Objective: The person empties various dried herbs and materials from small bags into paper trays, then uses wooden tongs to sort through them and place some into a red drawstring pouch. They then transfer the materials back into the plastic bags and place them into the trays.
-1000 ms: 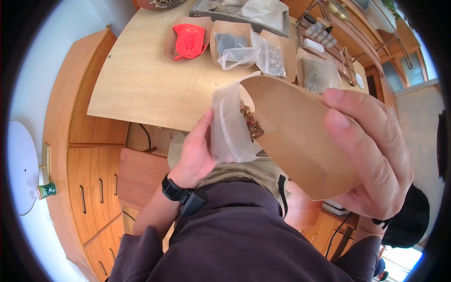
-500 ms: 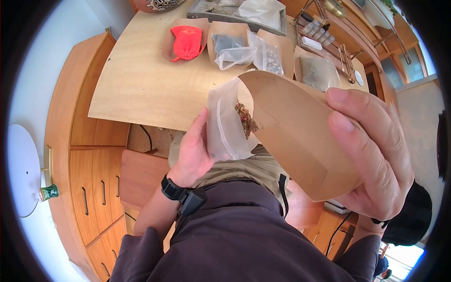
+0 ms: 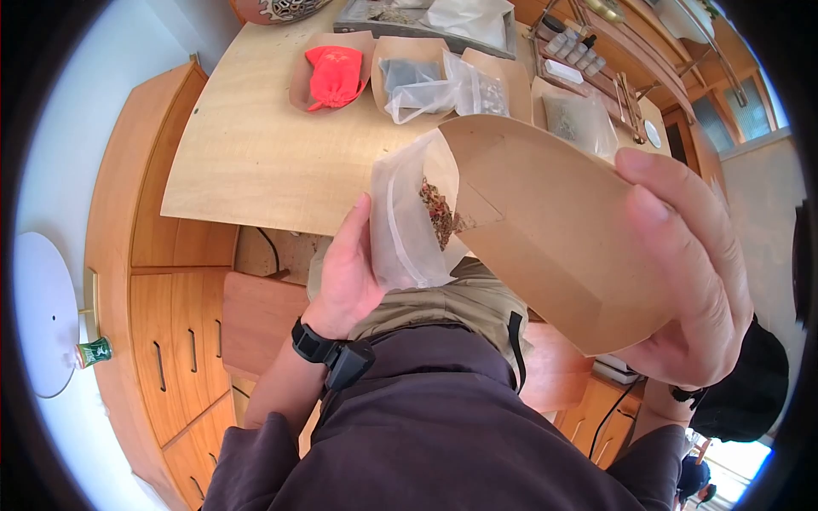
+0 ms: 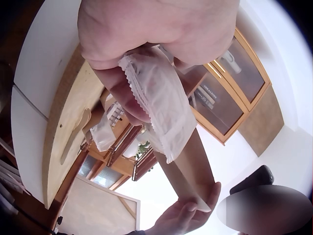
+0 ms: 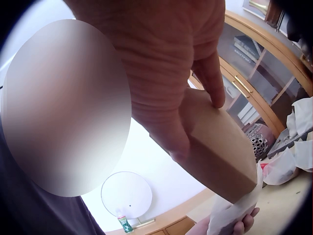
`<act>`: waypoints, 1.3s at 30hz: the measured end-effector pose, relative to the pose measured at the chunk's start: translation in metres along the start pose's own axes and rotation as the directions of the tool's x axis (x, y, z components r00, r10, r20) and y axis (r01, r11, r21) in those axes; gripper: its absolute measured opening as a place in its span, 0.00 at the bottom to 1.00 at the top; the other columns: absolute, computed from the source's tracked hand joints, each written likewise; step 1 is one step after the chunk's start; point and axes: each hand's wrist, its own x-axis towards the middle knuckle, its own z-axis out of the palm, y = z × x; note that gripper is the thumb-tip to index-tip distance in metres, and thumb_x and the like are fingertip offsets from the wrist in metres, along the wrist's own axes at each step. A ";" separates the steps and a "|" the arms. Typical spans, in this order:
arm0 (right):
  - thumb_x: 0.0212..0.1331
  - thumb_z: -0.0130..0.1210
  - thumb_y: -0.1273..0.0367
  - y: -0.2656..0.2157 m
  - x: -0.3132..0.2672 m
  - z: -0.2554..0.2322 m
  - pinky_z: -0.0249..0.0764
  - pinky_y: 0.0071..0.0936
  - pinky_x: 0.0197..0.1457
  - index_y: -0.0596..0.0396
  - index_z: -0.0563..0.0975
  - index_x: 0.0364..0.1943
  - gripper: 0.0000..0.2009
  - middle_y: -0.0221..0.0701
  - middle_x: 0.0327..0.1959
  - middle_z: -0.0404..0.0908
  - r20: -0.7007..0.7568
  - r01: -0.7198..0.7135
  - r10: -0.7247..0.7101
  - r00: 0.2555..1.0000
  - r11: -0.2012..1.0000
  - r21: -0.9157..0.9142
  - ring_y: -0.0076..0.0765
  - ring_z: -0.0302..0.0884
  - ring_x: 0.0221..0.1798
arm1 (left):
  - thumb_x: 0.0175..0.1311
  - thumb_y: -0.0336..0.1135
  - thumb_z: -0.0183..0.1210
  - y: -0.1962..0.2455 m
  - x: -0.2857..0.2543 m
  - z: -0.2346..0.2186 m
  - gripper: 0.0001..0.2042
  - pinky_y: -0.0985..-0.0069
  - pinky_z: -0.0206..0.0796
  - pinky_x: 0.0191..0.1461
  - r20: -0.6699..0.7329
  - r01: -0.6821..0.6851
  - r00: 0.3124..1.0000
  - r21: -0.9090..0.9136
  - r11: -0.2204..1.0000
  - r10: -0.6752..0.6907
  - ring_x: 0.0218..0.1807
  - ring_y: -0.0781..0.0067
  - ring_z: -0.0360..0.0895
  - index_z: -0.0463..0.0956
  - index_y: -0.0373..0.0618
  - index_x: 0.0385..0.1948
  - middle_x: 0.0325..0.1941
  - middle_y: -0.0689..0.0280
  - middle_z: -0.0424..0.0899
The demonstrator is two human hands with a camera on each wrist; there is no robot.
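Observation:
My left hand [image 3: 345, 277] holds a translucent white mesh pouch [image 3: 394, 234] from its outer side, thumb up along it. Inside the pouch's wide mouth lies a reddish-brown dried herb mix [image 3: 436, 215]. My right hand [image 3: 694, 272] grips a brown paper tray [image 3: 545, 230] by its far end, fingers over the outer edge. The tray is tilted toward the pouch, its tip right at the mouth, with fine crumbs near that tip. In the left wrist view the pouch [image 4: 164, 100] hangs below my palm, its crimped edge showing. The right wrist view has the tray [image 5: 215, 147] slanting down into the pouch.
On the wooden table [image 3: 256, 162] stand paper trays with a red drawstring pouch [image 3: 335, 78], a dark packet [image 3: 413, 81] and a bag of herbs [image 3: 575, 119]. A grey tray [image 3: 426, 25] with white cloth lies behind. Small bottles [image 3: 575, 51] stand on a rack at right.
The pouch has shifted slightly left and its mouth faces up more, showing more of the mix. The tray and right hand have moved a little, with the tray still tipped against the pouch.

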 end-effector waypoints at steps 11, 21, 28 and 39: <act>0.48 0.79 0.46 -0.008 -0.101 -0.043 0.72 0.48 0.75 0.68 0.68 0.73 0.53 0.58 0.70 0.74 -0.256 -0.586 0.586 0.769 0.806 0.084 0.55 0.77 0.72 | 0.86 0.52 0.38 -0.001 0.001 -0.015 0.28 0.52 0.68 0.75 -0.087 -0.058 0.994 0.057 0.997 0.062 0.73 0.57 0.73 0.63 0.43 0.75 0.74 0.57 0.75; 0.59 0.73 0.64 -0.063 -0.266 -0.119 0.69 0.38 0.79 0.60 0.69 0.75 0.39 0.42 0.73 0.75 -0.464 -0.919 0.821 0.334 0.392 0.032 0.40 0.74 0.74 | 0.85 0.51 0.38 0.007 0.015 -0.035 0.28 0.50 0.66 0.77 0.152 -0.044 0.987 -0.018 0.999 0.047 0.76 0.53 0.71 0.61 0.45 0.77 0.77 0.59 0.72; 0.59 0.71 0.78 -0.107 -0.351 -0.101 0.79 0.31 0.67 0.55 0.72 0.73 0.35 0.36 0.71 0.77 -0.391 -0.991 0.920 -0.013 0.039 0.125 0.33 0.79 0.67 | 0.80 0.52 0.47 -0.010 0.025 0.011 0.29 0.72 0.77 0.23 -0.225 -0.132 0.961 0.132 0.982 0.159 0.48 0.48 0.84 0.61 0.41 0.74 0.60 0.47 0.76; 0.55 0.76 0.65 -0.086 -0.464 0.052 0.80 0.33 0.62 0.60 0.76 0.67 0.34 0.43 0.63 0.82 -0.252 -0.987 0.956 -0.149 -0.159 -0.019 0.39 0.83 0.61 | 0.80 0.52 0.49 -0.014 0.025 0.009 0.31 0.71 0.79 0.27 -0.094 -0.054 0.993 0.152 0.987 0.069 0.51 0.48 0.84 0.59 0.38 0.74 0.59 0.48 0.72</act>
